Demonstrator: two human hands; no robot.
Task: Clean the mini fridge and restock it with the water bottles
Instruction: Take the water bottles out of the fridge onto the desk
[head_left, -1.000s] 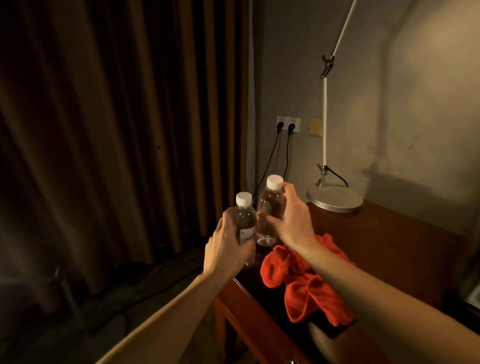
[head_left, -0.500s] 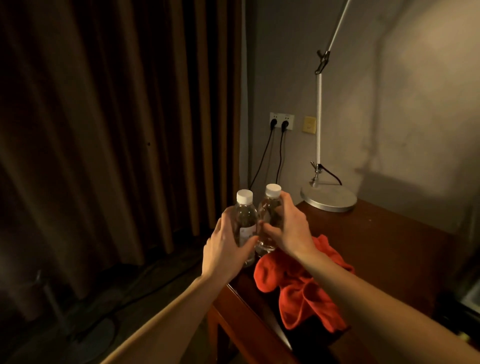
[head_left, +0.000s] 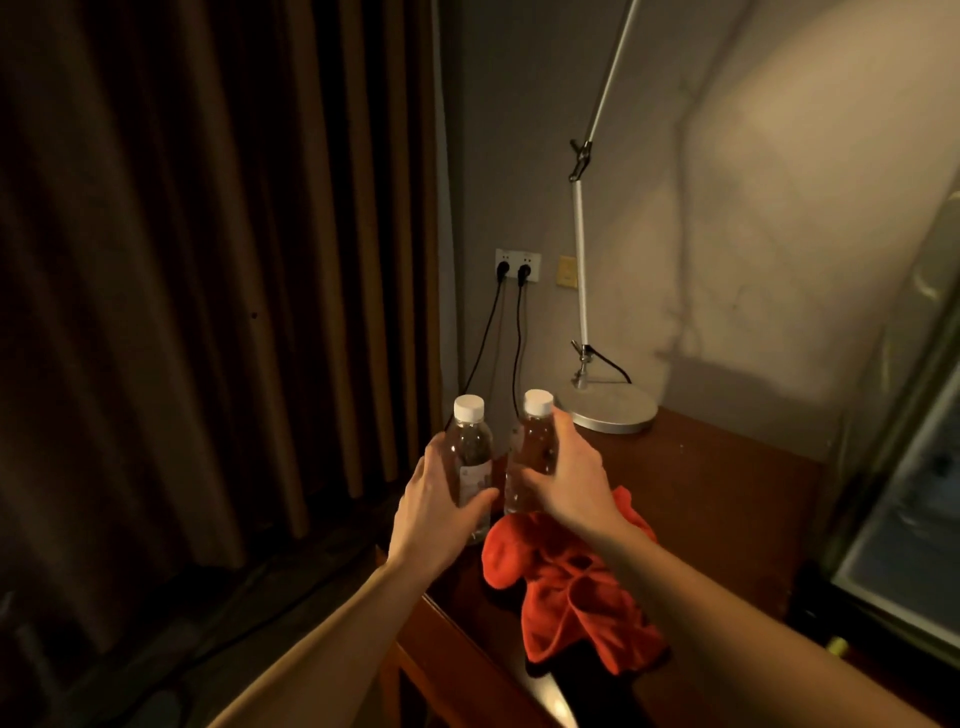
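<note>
My left hand (head_left: 434, 512) wraps the left water bottle (head_left: 470, 454), fingers and thumb curled round its lower body. My right hand (head_left: 569, 480) grips the right water bottle (head_left: 532, 452) the same way, from its right side. Both bottles upright, white caps on, just beside each other at the tabletop's (head_left: 727, 499) left edge, near the back corner. Red cloth (head_left: 571, 587) crumpled on the tabletop just behind my right wrist. Lamp base (head_left: 613, 410) at the back edge. Mini fridge (head_left: 909, 493) at far right, glass front showing.
</note>
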